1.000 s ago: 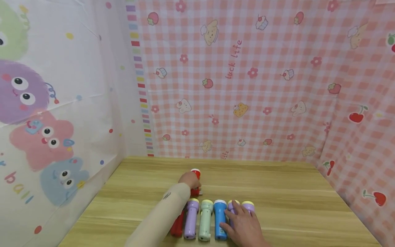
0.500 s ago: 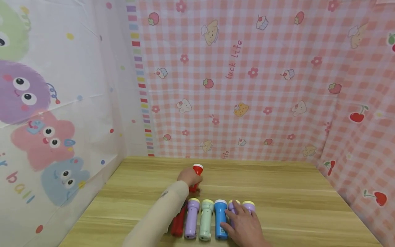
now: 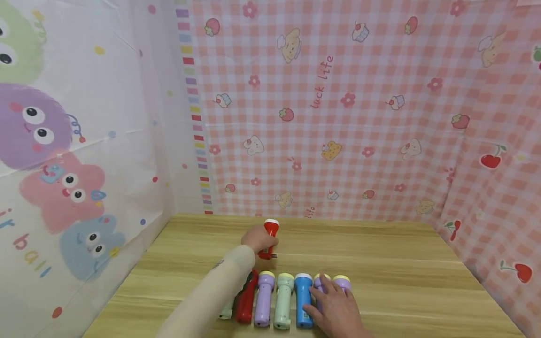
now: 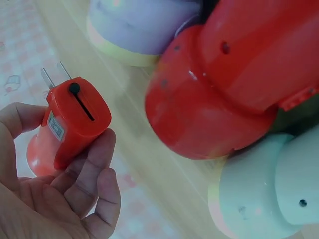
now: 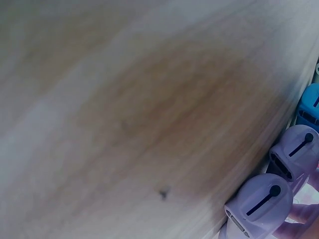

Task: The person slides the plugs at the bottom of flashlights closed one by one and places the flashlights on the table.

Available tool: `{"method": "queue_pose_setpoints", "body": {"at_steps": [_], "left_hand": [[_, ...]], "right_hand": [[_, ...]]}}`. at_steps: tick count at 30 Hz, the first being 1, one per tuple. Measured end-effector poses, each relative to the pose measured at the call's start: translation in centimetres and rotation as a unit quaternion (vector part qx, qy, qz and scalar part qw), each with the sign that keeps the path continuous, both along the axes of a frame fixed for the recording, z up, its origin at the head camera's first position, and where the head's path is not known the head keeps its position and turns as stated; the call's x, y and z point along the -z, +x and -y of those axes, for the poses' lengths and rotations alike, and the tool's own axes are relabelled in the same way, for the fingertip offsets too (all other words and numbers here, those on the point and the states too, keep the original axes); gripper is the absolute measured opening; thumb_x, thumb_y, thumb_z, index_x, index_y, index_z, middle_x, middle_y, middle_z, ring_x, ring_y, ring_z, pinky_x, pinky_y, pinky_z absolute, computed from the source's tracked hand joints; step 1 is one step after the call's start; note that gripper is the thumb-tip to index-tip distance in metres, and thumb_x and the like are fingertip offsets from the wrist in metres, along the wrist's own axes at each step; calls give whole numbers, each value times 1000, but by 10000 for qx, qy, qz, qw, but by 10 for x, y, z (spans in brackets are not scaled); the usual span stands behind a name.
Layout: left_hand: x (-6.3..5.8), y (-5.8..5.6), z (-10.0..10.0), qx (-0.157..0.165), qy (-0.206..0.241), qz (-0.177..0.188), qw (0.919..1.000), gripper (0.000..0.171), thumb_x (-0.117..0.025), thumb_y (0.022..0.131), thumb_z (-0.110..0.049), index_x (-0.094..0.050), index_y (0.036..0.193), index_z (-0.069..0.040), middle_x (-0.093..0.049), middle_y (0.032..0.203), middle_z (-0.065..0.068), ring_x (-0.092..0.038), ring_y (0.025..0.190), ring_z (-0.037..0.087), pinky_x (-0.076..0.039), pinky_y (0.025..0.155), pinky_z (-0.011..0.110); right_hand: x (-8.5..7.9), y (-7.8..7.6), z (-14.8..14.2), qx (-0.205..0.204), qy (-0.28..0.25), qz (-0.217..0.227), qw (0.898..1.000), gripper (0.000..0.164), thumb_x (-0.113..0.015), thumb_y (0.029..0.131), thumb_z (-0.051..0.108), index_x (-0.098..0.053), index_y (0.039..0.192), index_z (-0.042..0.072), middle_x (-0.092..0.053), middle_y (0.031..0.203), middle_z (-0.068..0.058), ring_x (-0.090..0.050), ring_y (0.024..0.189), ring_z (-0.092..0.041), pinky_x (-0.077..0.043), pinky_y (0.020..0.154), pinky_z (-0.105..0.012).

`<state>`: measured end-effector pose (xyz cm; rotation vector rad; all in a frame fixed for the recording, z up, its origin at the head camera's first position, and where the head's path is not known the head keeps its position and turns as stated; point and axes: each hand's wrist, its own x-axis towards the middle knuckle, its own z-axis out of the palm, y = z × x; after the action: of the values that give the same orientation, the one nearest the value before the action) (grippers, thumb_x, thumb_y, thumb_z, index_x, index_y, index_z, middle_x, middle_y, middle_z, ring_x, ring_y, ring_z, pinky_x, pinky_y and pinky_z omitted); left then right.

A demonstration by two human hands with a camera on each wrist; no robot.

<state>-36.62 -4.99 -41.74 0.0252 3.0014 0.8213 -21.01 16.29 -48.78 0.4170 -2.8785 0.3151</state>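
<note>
My left hand (image 3: 255, 238) grips a red flashlight (image 3: 271, 228) with a white-rimmed head, beyond the row on the table. In the left wrist view, thumb and fingers wrap its body, and two metal plug prongs (image 4: 51, 73) stick out near its tail end. My right hand (image 3: 338, 311) rests with spread fingers over two purple flashlights (image 3: 343, 281) at the row's right end, its thumb by the blue flashlight (image 3: 304, 300). Leftward in the row lie a pale green flashlight (image 3: 283, 303), a purple flashlight (image 3: 264, 303) and a darker red flashlight (image 3: 246, 303).
Another pale green flashlight (image 3: 226, 311) lies at the row's left end, partly behind my left sleeve (image 3: 211, 293). The wood-grain table (image 3: 380, 253) runs back to a pink checked cloth (image 3: 372, 122). A white cartoon-printed cloth (image 3: 131, 155) hangs at the left.
My left hand has moved the red flashlight a little farther back, away from the row. More of the darker red and left-end green flashlights now shows. The right hand stays in place.
</note>
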Motion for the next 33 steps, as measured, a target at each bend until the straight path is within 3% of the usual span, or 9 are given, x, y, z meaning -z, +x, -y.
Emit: {"method": "queue_pose_setpoints", "body": {"at_steps": [5,10,17,24,33], "left_hand": [[-4,3,5,18,358,191,9992,34,-73,84,-31,-62,96,-2,-61,82,8,-58,71,24,-51,65,36],[-7,5,14,56,723,138,9973,29,-71,84,-28,-62,91,-1,-62,79,8,-58,67,22,-49,63,34],[-7,7,22,19,1403,194,9899,27,-72,83,-23,-61,93,0,-61,79,9,-57,69,22,-50,60,32],[-10,10,25,153,1672,261,9855,29,-74,81,-20,-60,96,1,-62,80,10,-59,69,23,-56,67,39],[-13,16,25,360,2001,359,9785,32,-79,82,-21,-60,96,0,-64,81,9,-61,69,22,-55,66,36]], "right_hand": [[1,0,0,-15,-3,-107,9999,51,-67,87,55,-72,120,16,-54,139,-18,-53,122,-39,-42,92,-65],[2,0,0,-37,11,-216,9998,50,-67,87,55,-72,119,16,-55,138,-17,-54,120,-38,-43,91,-64],[0,0,1,-19,26,-127,9999,50,-67,87,54,-72,119,16,-54,138,-17,-54,121,-38,-43,91,-64],[-1,0,1,-21,6,-71,10000,50,-67,87,54,-72,119,16,-54,139,-17,-54,121,-39,-43,91,-64],[-1,0,2,3,-14,100,9999,51,-67,88,53,-71,121,15,-53,140,-18,-53,122,-40,-41,92,-66]]}}
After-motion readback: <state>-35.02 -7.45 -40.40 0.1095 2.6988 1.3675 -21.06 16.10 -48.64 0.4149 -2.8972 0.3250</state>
